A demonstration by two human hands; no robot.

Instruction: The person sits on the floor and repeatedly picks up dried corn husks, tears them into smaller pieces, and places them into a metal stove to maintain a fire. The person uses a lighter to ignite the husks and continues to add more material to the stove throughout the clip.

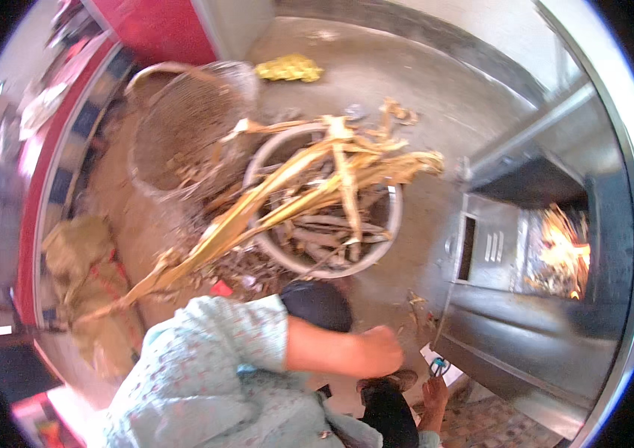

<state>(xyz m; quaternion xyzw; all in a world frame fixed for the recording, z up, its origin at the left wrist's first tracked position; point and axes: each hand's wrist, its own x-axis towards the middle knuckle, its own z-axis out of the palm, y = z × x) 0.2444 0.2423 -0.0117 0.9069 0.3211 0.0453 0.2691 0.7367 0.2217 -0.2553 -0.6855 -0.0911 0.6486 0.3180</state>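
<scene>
My left hand [382, 351] is curled into a fist above my knee, and no object shows in it. My right hand [434, 390], low in the head view, grips the looped black handles of what look like fire tongs [440, 366], with blue on the grips. Their far end is hard to make out along the stove's front. To the right stands a metal stove [548, 328] with its door [495, 239] swung open. Inside it a fire [562, 250] burns bright orange over sticks and ash.
A round basin [376, 265] holds broken sticks [320, 235], with long dry stalks [257, 194] laid across it. Behind it are a wicker basket [175, 134] and a yellow bundle [288, 69]. A tan sack [89, 261] lies left. White paper [451, 373] lies near the tongs.
</scene>
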